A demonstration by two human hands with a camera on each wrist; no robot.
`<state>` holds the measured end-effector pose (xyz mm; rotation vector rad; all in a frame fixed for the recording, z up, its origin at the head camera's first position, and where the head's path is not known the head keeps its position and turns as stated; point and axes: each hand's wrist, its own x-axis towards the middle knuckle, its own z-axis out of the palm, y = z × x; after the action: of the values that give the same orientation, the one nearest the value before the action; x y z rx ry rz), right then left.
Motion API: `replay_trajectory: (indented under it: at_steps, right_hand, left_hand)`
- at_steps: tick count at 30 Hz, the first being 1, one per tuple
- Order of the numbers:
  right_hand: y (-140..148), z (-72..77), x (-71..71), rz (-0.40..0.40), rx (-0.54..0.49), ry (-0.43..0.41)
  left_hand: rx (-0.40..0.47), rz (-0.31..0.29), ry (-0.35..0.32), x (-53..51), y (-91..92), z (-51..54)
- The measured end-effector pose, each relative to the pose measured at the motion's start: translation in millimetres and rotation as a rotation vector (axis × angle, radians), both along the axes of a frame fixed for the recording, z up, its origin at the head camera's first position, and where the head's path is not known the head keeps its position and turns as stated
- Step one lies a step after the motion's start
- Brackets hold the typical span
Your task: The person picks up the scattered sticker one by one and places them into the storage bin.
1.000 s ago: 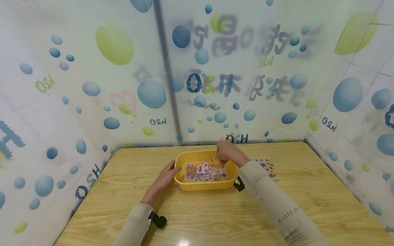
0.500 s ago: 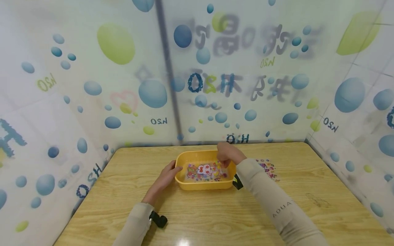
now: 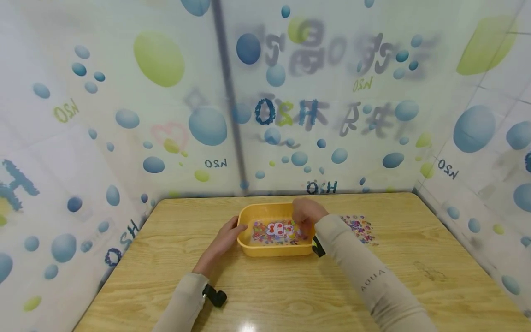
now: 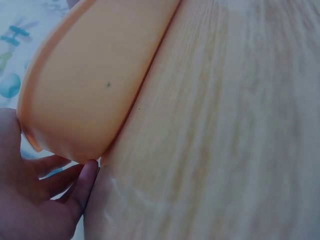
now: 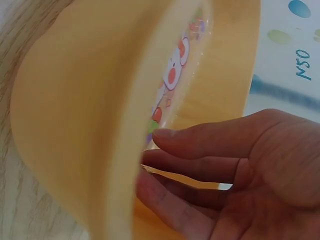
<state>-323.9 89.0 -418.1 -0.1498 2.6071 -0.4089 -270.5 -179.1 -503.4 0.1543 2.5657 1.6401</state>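
Observation:
A yellow plastic basin (image 3: 274, 251) stands on the table, and a clear sheet with a colourful cartoon print (image 3: 274, 230) lies inside it. My left hand (image 3: 226, 234) grips the basin's left end, thumb over the rim; in the left wrist view, fingers (image 4: 89, 172) touch the outer wall low down. My right hand (image 3: 308, 213) reaches over the rim into the basin's right part. Seen from the right wrist, its thumb and fingertips pinch the edge of the printed sheet (image 5: 172, 70). The head view hides these fingertips partly.
On the wooden table (image 3: 265, 290), to the right of the basin, lies another colourful printed sheet (image 3: 362, 229), partly behind the right sleeve. A patterned curtain (image 3: 274, 92) closes off the table's back and sides. Black wrist cameras (image 3: 215, 296) sit on both forearms.
My right hand has moved down and slightly into the basin, and the sheet's right end has come down with it. My left hand keeps its hold on the basin.

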Motion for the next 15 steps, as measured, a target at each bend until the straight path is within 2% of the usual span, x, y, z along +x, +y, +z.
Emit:
replay_trajectory:
  at_steps: [5,11,15]
  right_hand:
    - [-3.1,-4.1,-1.7,0.050,0.076,0.007]
    - [-5.2,-4.5,-0.2,0.035,0.094,-0.008]
    - [-5.8,-5.0,-0.4,0.072,0.137,0.012]
  left_hand:
    - [0.006,-0.004,-0.006,0.2,0.1,-0.2]
    - [0.005,-0.018,-0.009,0.5,0.1,-0.6]
    - [0.015,-0.020,-0.011,0.4,-0.2,-0.9]
